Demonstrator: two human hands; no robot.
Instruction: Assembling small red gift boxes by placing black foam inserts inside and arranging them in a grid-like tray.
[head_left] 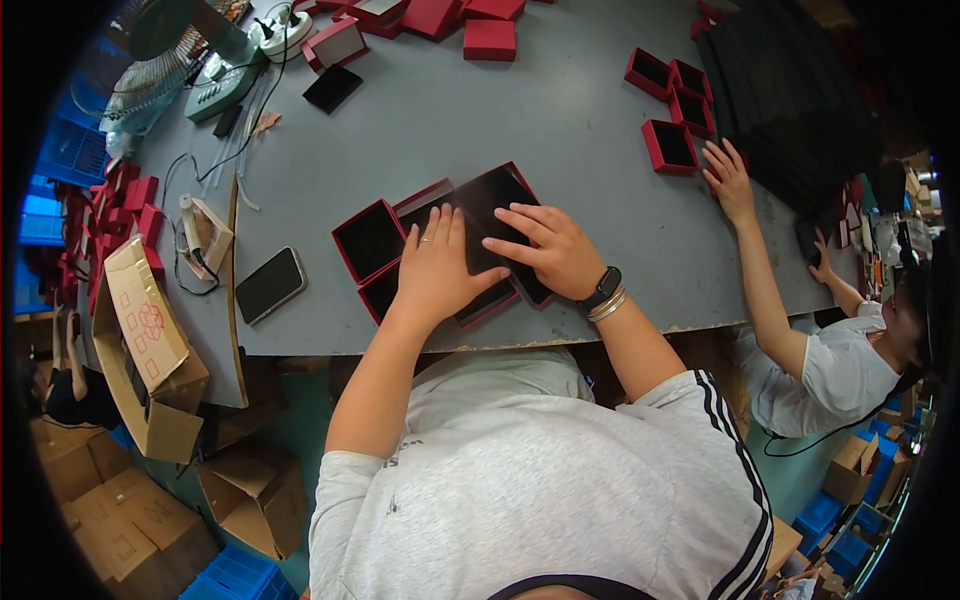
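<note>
"Where do we see the left hand [438, 275]?"

"We see it palm down over a cluster of open red boxes [368, 241] with black insides, close to the near edge of the grey table [560, 110]. Its grip is flattened out: the fingers lie almost side by side, and the thumb sticks out toward the right hand [556, 252]. We notice a ring [427, 240] on one finger."

"And how does the right hand sit?"

"We see it over the black inside of the rightmost box [500, 187] in the cluster, its grip spread, the fingers fanned toward the left hand. Both hands lie flat rather than pinching; we cannot tell how hard they press. On the right wrist we see a black watch [602, 288] and, just below it, bracelets [609, 305]."

"What do we have around them?"

"To the left we have a phone [271, 286] lying on the table, and farther left a cardboard box [172, 402] beside the table. Farther back we see a black pad [332, 89] near more red boxes. Over on the right, a co-worker's hand [733, 188] is just beside a group of small open boxes [671, 147], with a tall black stack [785, 100] behind it."
</note>
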